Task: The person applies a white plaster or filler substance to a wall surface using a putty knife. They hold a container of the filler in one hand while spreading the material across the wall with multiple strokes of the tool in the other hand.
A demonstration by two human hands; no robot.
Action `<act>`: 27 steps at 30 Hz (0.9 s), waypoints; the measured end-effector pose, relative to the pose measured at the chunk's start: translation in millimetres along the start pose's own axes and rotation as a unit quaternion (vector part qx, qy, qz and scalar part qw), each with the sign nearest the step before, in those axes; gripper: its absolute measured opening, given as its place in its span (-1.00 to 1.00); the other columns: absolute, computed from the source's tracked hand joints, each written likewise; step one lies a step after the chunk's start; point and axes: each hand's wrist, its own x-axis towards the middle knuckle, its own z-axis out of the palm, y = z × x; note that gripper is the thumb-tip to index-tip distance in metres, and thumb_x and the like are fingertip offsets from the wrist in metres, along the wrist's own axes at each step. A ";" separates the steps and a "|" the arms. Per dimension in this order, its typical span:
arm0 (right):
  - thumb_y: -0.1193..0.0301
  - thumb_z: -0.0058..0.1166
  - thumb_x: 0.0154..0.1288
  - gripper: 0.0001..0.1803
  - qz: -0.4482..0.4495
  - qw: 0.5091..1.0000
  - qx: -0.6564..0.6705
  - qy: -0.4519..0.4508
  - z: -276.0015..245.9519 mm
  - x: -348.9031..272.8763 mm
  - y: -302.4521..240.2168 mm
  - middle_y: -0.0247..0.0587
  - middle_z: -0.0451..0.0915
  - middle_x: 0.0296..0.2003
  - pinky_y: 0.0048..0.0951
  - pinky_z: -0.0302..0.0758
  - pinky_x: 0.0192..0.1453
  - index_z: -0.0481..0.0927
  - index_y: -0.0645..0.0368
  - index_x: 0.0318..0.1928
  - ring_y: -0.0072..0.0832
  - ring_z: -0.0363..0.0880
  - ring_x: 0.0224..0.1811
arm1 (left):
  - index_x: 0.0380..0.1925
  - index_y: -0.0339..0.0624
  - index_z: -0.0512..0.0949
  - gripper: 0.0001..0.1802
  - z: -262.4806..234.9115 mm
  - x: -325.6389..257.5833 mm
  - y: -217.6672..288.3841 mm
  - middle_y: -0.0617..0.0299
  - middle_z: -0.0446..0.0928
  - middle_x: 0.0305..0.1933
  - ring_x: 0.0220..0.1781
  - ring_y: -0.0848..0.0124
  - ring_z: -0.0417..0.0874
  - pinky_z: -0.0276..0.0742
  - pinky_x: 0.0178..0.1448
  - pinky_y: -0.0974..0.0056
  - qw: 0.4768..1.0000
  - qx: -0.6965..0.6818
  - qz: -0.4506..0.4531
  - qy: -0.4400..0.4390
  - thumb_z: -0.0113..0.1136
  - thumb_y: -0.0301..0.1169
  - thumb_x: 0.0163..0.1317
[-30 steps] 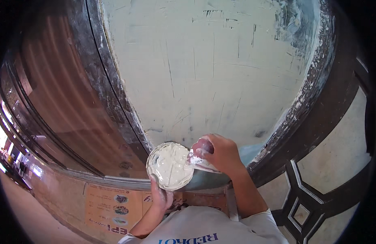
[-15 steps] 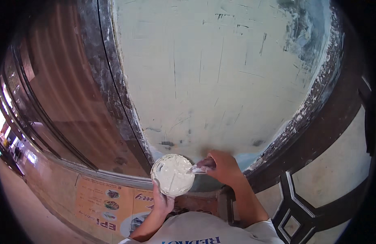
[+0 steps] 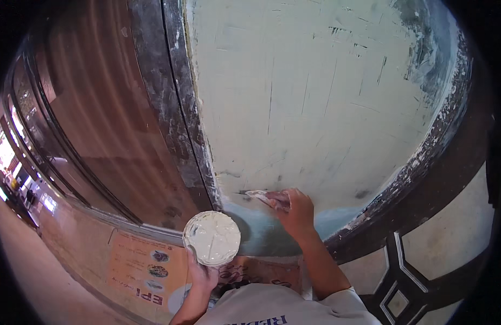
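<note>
My left hand [image 3: 203, 273] grips a round tub [image 3: 212, 238] of off-white paste from beneath and the near side, its open top facing up. In my right hand [image 3: 292, 208] is a putty knife [image 3: 256, 194], its blade whitened with paste. The blade lies at the lower part of a large panel [image 3: 294, 124], near a dark mark, and seems to touch the surface. Most of the panel carries a pale coat with dark scratches. Along its bottom and upper right, bluish-grey areas show through.
A dark frame [image 3: 177, 103] with white smears borders the panel on the left, beside a brown glossy pane [image 3: 107, 108]. To the right, dark moulding [image 3: 424, 168] curves past pale floor tiles [image 3: 440, 227]. An orange printed sheet [image 3: 136, 265] lies at lower left.
My right hand has lifted the putty knife out of the tub and moved it up onto the panel. The tub has shifted slightly left in view, and the view itself has turned a little.
</note>
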 end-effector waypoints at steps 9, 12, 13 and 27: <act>0.29 0.28 0.17 -0.70 -0.004 0.969 -0.062 0.240 0.5 27.3 -0.4 -0.05 0.58 -0.30 -0.07 0.38 -0.10 0.54 0.21 -0.19 0.01 0.55 -0.23 | 0.46 -0.02 0.14 -0.24 -16.7 18.8 37.7 0.08 0.23 0.49 0.42 0.04 0.38 0.50 0.33 -0.12 0.999 0.008 -0.015 -0.029 -0.16 0.19 0.43; 0.29 0.28 0.18 -0.71 0.063 0.976 0.041 0.202 -8.5 17.6 -5.3 -0.05 0.59 -0.27 -0.09 0.39 -0.06 0.54 0.19 -0.19 0.01 0.56 -0.18 | 0.46 -0.02 0.14 -0.24 -22.1 29.1 46.7 0.07 0.23 0.49 0.42 0.04 0.38 0.49 0.33 -0.12 0.998 0.014 -0.032 -0.043 -0.17 0.19 0.43; 0.29 0.28 0.18 -0.71 0.066 0.976 0.039 0.203 -3.0 14.1 -7.5 -0.05 0.59 -0.27 -0.09 0.39 -0.06 0.54 0.19 -0.19 0.01 0.56 -0.18 | 0.45 -0.02 0.15 -0.24 -24.0 31.9 49.5 0.07 0.23 0.49 0.42 0.04 0.39 0.49 0.33 -0.12 0.998 0.020 -0.037 -0.047 -0.17 0.19 0.44; 0.30 0.30 0.20 -0.64 0.103 0.924 0.116 0.349 -53.1 37.3 -3.5 0.07 0.63 -0.25 -0.18 0.53 -0.07 0.54 0.26 -0.10 -0.04 0.63 -0.20 | 0.44 -0.01 0.17 -0.27 -29.7 43.3 59.4 0.08 0.25 0.48 0.42 0.02 0.38 0.44 0.36 -0.18 0.996 0.014 -0.058 -0.069 -0.20 0.18 0.45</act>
